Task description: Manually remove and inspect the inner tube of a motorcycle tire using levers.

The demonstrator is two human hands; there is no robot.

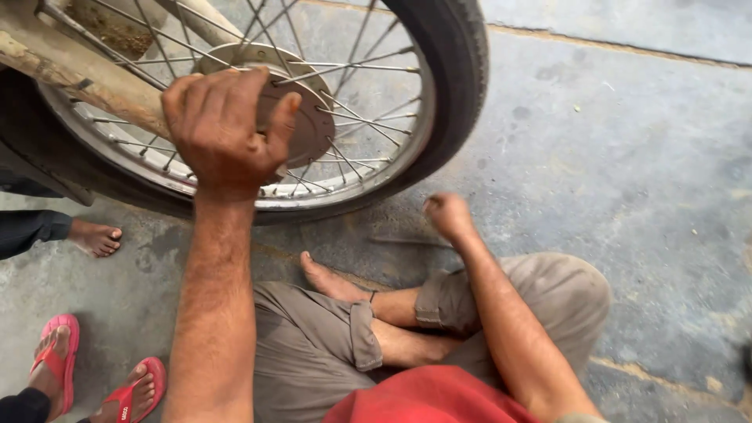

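Looking down at someone sitting cross-legged on a stained concrete floor [627,157], right up against a spoked motorcycle wheel [427,117]. The left hand [223,129] is wrapped over the round metal hub [309,125], fingers [196,90] curled across the top and thumb on the hub's face. The right hand [448,213] is down low near the tyre, closed into a loose fist just above the floor, holding nothing I can make out. Off to the left there's a bare foot [95,236] and two feet in pink flip-flops [59,360] belonging to other people standing around.
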